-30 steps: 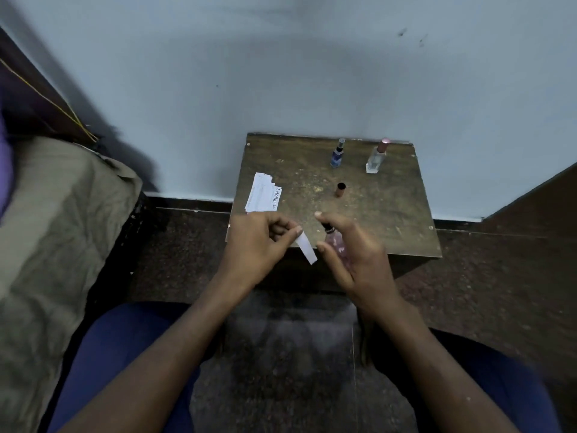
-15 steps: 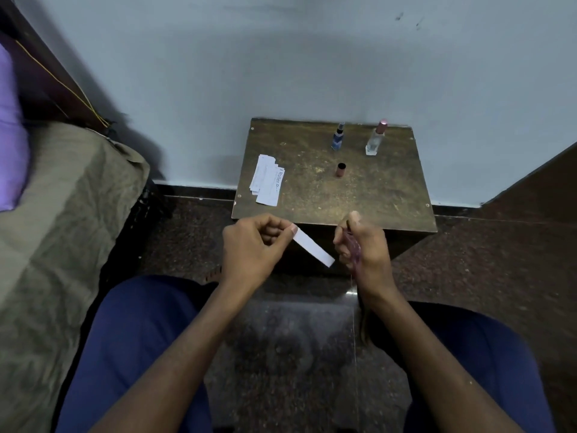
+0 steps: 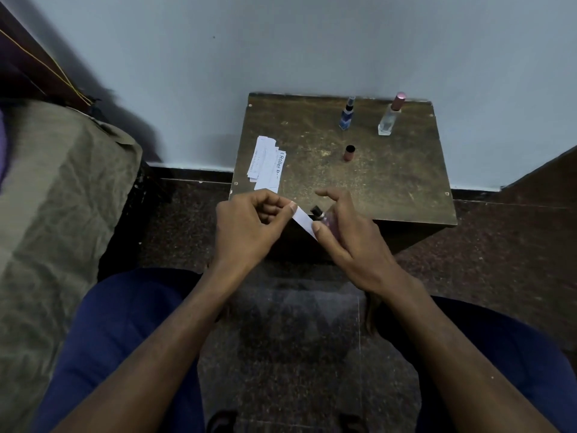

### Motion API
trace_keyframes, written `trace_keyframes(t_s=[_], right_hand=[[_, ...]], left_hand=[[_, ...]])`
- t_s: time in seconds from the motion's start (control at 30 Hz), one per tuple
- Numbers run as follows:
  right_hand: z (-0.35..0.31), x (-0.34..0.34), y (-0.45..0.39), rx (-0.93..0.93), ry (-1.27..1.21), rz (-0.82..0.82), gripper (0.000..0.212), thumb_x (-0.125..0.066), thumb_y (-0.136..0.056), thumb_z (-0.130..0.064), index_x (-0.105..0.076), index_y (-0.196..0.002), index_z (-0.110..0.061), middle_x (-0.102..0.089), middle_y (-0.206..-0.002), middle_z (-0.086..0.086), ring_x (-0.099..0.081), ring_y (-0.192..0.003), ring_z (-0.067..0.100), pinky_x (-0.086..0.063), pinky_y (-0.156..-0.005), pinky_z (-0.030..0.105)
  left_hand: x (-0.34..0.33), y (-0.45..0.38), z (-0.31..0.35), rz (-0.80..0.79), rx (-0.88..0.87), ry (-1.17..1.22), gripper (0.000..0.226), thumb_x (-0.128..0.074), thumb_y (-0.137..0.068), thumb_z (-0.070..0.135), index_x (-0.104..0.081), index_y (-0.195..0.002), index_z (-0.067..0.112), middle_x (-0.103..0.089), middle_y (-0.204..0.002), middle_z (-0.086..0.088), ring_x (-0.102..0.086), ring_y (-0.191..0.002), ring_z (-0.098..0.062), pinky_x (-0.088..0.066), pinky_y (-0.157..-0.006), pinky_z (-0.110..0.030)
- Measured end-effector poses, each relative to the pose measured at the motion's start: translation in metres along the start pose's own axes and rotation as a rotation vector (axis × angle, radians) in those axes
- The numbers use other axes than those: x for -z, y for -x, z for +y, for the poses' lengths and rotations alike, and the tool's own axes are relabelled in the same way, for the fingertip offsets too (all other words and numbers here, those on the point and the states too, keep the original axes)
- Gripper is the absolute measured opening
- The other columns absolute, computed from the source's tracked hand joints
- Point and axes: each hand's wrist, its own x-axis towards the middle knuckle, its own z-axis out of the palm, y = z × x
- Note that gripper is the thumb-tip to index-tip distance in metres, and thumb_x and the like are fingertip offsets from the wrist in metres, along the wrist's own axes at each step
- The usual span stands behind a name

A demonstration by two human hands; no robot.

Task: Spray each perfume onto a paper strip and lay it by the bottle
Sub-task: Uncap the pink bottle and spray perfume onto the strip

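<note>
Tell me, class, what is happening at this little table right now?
A seated person's left hand pinches a paper strip. The right hand grips a pink bottle, nozzle toward the strip. On the table stand a blue bottle, a clear bottle, a loose cap and spare strips.

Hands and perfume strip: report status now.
Left hand pinches paper strip. Right hand grips pink bottle, nozzle at strip. Nothing in the way.
</note>
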Motion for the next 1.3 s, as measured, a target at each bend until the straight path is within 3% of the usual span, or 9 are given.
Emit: trace_keyframes(t_s=[0.13, 0.2, 0.33, 0.47, 0.6, 0.97, 1.07, 1.17, 1.3], right_hand=[[-0.003, 0.0, -0.001, 0.117, -0.042, 0.021, 0.047, -0.059, -0.107, -0.041, -0.046, -0.151, -0.032, -0.061, -0.099, -0.014, -0.063, -0.086, 0.007, -0.054, -0.075, 0.03], [-0.003, 0.002, -0.002, 0.149, -0.068, 0.047, 0.046, -0.066, -0.106, -0.032, -0.053, -0.149, -0.027, -0.059, -0.103, -0.018, -0.061, -0.089, 0.004, -0.05, -0.08, 0.022], [-0.001, 0.004, 0.003, 0.099, -0.062, 0.054, 0.056, -0.074, -0.099, -0.019, -0.052, -0.149, -0.028, -0.059, -0.099, -0.016, -0.059, -0.082, 0.008, -0.046, -0.073, 0.016], [0.0, 0.004, 0.007, 0.085, -0.022, 0.051, 0.057, -0.07, -0.101, -0.028, -0.047, -0.153, -0.032, -0.058, -0.092, -0.024, -0.057, -0.071, 0.006, -0.046, -0.064, 0.018], [0.002, 0.003, 0.007, 0.105, 0.035, 0.033, 0.053, -0.058, -0.106, -0.039, -0.041, -0.157, -0.039, -0.056, -0.104, -0.035, -0.059, -0.084, -0.002, -0.044, -0.071, 0.015], [0.003, -0.005, 0.006, 0.225, 0.081, 0.229, 0.053, -0.064, -0.102, -0.026, -0.049, -0.152, -0.025, -0.055, -0.102, -0.028, -0.054, -0.088, -0.014, -0.036, -0.081, 0.003], [0.003, -0.005, 0.005, 0.264, 0.079, 0.231, 0.051, -0.062, -0.107, -0.038, -0.047, -0.154, -0.028, -0.067, -0.118, -0.013, -0.06, -0.087, -0.007, -0.045, -0.081, 0.009], [0.004, -0.004, 0.006, 0.262, 0.09, 0.215, 0.05, -0.062, -0.108, -0.037, -0.048, -0.154, -0.029, -0.07, -0.112, -0.002, -0.064, -0.085, 0.007, -0.052, -0.078, 0.02], [0.005, -0.003, 0.007, 0.262, 0.106, 0.224, 0.045, -0.062, -0.108, -0.034, -0.052, -0.152, -0.028, -0.069, -0.107, -0.004, -0.059, -0.086, -0.001, -0.048, -0.079, 0.016]], left_hand=[[0.006, -0.006, -0.007, 0.018, 0.017, 0.018, 0.009, -0.087, -0.088, 0.037, -0.085, -0.09, 0.029, -0.078, -0.075, 0.018, -0.074, -0.068, 0.004, -0.063, -0.069, -0.02], [0.009, -0.007, -0.009, 0.019, 0.022, 0.029, 0.009, -0.087, -0.088, 0.038, -0.085, -0.091, 0.03, -0.079, -0.076, 0.017, -0.075, -0.068, 0.003, -0.065, -0.071, -0.025], [0.013, -0.009, -0.013, 0.023, 0.036, 0.041, 0.01, -0.086, -0.089, 0.039, -0.084, -0.092, 0.029, -0.079, -0.076, 0.016, -0.076, -0.068, 0.001, -0.067, -0.072, -0.03], [0.014, -0.01, -0.014, -0.007, 0.041, 0.052, 0.01, -0.087, -0.089, 0.037, -0.085, -0.093, 0.028, -0.08, -0.078, 0.015, -0.076, -0.069, -0.001, -0.068, -0.073, -0.035], [0.015, -0.011, -0.015, -0.02, 0.039, 0.054, 0.011, -0.086, -0.089, 0.038, -0.085, -0.094, 0.029, -0.08, -0.079, 0.015, -0.076, -0.07, -0.002, -0.068, -0.073, -0.036], [0.015, -0.012, -0.014, -0.023, 0.033, 0.053, 0.013, -0.086, -0.09, 0.037, -0.086, -0.096, 0.026, -0.081, -0.081, 0.014, -0.077, -0.071, -0.001, -0.067, -0.075, -0.032], [0.015, -0.011, -0.013, -0.018, 0.028, 0.051, 0.011, -0.086, -0.089, 0.038, -0.086, -0.095, 0.028, -0.08, -0.078, 0.017, -0.076, -0.069, 0.0, -0.066, -0.073, -0.027], [0.016, -0.011, -0.012, -0.019, 0.025, 0.045, 0.012, -0.086, -0.089, 0.037, -0.086, -0.096, 0.027, -0.08, -0.079, 0.016, -0.076, -0.07, 0.001, -0.065, -0.073, -0.026], [0.018, -0.009, -0.01, -0.022, 0.027, 0.044, 0.011, -0.086, -0.09, 0.036, -0.086, -0.096, 0.027, -0.08, -0.08, 0.015, -0.076, -0.07, 0.001, -0.066, -0.074, -0.027]])
